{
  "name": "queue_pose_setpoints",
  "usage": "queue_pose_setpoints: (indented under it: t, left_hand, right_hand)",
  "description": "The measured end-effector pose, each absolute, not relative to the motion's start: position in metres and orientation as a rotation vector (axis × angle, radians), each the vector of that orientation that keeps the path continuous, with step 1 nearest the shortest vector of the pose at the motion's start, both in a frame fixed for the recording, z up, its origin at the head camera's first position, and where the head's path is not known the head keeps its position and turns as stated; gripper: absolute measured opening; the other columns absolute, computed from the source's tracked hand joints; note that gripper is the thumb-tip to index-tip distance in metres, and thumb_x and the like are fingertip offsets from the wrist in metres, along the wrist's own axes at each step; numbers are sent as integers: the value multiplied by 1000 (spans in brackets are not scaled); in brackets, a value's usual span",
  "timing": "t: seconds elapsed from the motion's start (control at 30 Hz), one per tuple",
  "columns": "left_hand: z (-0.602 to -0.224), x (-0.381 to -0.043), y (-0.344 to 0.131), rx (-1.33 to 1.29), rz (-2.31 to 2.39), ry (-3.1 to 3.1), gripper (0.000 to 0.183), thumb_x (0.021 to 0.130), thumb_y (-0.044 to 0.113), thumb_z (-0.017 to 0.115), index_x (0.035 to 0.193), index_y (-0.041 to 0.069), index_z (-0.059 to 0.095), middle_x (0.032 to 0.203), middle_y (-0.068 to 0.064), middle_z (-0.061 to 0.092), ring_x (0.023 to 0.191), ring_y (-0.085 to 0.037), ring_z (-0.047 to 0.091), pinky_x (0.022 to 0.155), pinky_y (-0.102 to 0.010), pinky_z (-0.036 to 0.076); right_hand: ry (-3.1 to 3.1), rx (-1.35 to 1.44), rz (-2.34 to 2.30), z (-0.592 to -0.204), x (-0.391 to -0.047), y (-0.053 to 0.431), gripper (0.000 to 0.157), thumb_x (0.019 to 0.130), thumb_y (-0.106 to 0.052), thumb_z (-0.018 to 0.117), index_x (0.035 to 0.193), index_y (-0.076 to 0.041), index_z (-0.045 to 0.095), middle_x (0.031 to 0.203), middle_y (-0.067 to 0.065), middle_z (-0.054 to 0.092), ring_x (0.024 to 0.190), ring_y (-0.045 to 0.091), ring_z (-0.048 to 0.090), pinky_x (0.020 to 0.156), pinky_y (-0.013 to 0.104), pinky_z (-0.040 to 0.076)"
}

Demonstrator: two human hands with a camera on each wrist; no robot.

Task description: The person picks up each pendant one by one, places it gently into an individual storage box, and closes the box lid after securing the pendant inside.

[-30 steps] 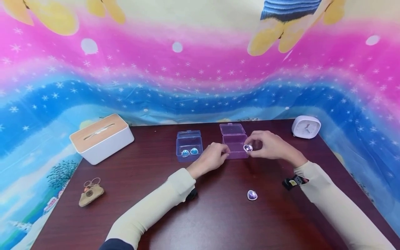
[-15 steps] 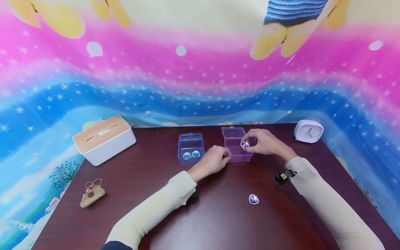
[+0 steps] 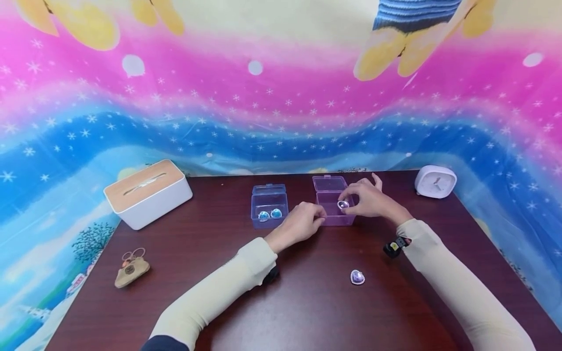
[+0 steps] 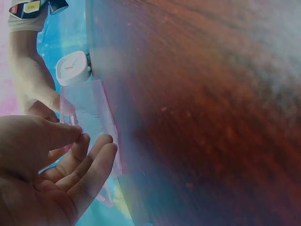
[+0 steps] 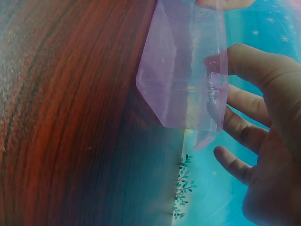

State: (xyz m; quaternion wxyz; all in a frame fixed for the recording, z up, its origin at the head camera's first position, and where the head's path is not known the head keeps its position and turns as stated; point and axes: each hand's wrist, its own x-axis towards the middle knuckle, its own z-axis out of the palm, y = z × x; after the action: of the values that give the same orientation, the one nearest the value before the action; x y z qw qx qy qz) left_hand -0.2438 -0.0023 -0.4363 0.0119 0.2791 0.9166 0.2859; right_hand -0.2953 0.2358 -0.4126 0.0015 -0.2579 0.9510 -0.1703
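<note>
Purple heart gem [image 3: 343,205], pale beaded edge: located inside the pink box [image 3: 337,221], just below the rim and clear of the floor, as seen through the wall from the right wrist. The right hand [image 3: 370,200] pinches it between thumb and fingers; the little finger stands away from the others. The left hand [image 3: 300,223] is at the box's near left corner, thumb and forefinger pinching the rim, remaining fingers loosely bent. The pink box is translucent and sits upright, its lid raised at the back.

A second purple gem [image 3: 357,277] lies on the table [image 3: 307,312], nearer the person and apart from both hands. Left of the pink box, with a gap between, stands the blue box [image 3: 269,224] — lid likewise raised — holding two blue gems [image 3: 276,213] side by side.

Farther out: a white tissue box [image 3: 149,195] with a wood-toned top, at the back left; a tan pouch [image 3: 132,272] with a looped cord, nearer on that side; a white clock [image 3: 435,182] at the back right. A printed cloth [image 3: 281,107] — pink, blue, snowflakes — hangs behind.
</note>
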Motion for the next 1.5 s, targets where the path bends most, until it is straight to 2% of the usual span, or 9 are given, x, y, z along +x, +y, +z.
queue_pose_setpoints:
  t: [0.37,0.7,0.93,1.27,1.5]
  left_hand:
    - [-436,-244,-2,868,874,2861,16,101,16,65,108,10,78,105,-4,79,95,-14,73,90,-30,59]
    - [-435,-244,-3,875,868,2861,16,101,15,65,108,10,78,104,-4,79,96,-15,73,91,-31,60]
    - [-435,-243,-2,880,860,2863,16,101,15,65,108,9,78,105,-4,79,97,-15,73,91,-31,59]
    - [-436,-244,-2,884,860,2866,16,101,15,65,107,9,78,104,-4,79,95,-15,73,90,-31,60]
    - [-436,-244,-2,897,849,2883,15,101,16,66,106,10,78,103,-3,79,95,-14,73,89,-30,60]
  right_hand:
    - [2946,-827,-538,-415,-298,230,23,79,-29,84,101,-23,80,118,3,76,116,31,53,116,73,1]
    - [2936,-863,-484,-416,-301,227,20,80,-30,84,98,-22,79,102,-4,76,108,30,61,110,70,16]
    - [2907,-848,-543,-419,-301,230,23,82,-28,85,101,-17,79,102,-1,75,111,31,62,111,70,15]
    - [2910,-857,-553,-419,-301,231,23,83,-29,85,102,-17,79,102,-1,76,112,31,63,111,71,14]
    - [2926,-889,-579,-411,-295,237,28,82,-29,86,105,-14,79,103,2,76,108,30,64,102,61,22]
